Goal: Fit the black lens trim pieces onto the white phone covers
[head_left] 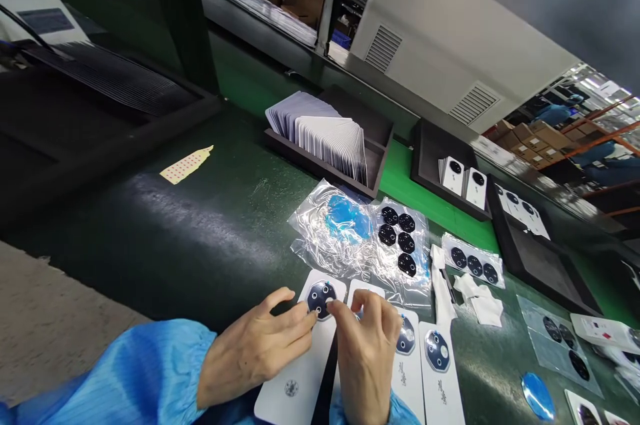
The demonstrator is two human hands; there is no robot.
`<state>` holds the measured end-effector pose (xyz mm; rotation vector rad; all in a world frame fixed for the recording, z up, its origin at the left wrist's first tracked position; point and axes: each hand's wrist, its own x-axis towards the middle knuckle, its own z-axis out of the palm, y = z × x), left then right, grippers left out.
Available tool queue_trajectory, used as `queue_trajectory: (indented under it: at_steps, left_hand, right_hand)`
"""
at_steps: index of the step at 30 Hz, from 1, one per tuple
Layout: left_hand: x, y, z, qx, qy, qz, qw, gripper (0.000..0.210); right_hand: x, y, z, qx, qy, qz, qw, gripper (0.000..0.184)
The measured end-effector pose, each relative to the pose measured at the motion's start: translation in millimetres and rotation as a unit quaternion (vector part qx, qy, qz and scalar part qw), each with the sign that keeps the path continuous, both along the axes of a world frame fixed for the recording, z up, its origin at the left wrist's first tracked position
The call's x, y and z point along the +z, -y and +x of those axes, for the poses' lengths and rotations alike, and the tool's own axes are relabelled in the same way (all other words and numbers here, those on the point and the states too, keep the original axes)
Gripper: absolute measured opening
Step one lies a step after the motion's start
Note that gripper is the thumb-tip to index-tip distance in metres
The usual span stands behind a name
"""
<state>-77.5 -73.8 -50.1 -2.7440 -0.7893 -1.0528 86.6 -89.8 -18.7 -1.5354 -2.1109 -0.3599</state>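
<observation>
My left hand lies over the leftmost white panel, its fingers stretched out and slightly apart. Its fingertips reach the lower left edge of a round dark disc at the panel's top end. From the other side, my right hand has thumb and fingers drawn together by the disc's right edge; whatever they may pinch is too small to make out. That hand partly covers a second white panel. Two more panels lie to the right, with a dark disc on the outermost one.
Clear plastic bags lie beyond my hands, beside a sheet of several black discs. A black tray of stacked panels stands behind. White cloths, a blue film disc and more trays are rightward; a yellow dotted sheet lies left.
</observation>
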Motion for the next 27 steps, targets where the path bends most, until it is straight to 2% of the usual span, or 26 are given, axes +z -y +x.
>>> queue_trajectory:
  at_steps: [4,8,12,15,18,20,22,24,27]
  left_hand:
    - [0.1,0,0,-0.001,0.0,-0.001,1.0,0.035]
    - [0.9,1,1,-0.004,0.013,-0.013,1.0,0.034]
    - [2.3,2,1,-0.004,0.022,-0.009,1.0,0.035]
    - [2.7,2,1,-0.002,0.02,-0.014,1.0,0.034]
    - [2.3,1,2,-0.003,0.02,-0.015,1.0,0.033]
    - [2.2,1,3,-0.003,0.025,-0.012,1.0,0.031]
    - [2.4,1,3,-0.001,0.029,-0.013,0.999,0.029]
    - [2.8,2,3,-0.004,0.037,-0.017,0.999,0.03]
    - [3.8,1,1,-0.005,0.062,-0.026,0.998,0.029]
  right_hand:
    - [2.4,2,1,0.037,0.05,-0.016,0.998,0.045]
    - [-0.7,2,1,0.004,0.034,0.003,0.999,0.047]
    - [-1.8,4,1,0.022,0.041,-0.007,0.999,0.046]
    - [-2.7,6,0,0.006,0.034,-0.009,0.999,0.047]
    - [-3.2,2,3,0.016,0.023,-0.003,1.0,0.041]
    - [0.5,-4,10,0.028,-0.03,-0.032,0.999,0.032]
    - [8.3,-8,21,0.023,-0.13,-0.075,0.988,0.021]
    - [17.2,-8,32,0.013,-0.241,-0.128,0.962,0.016]
    - [25.3,-3,43,0.016,-0.351,-0.225,0.909,0.02]
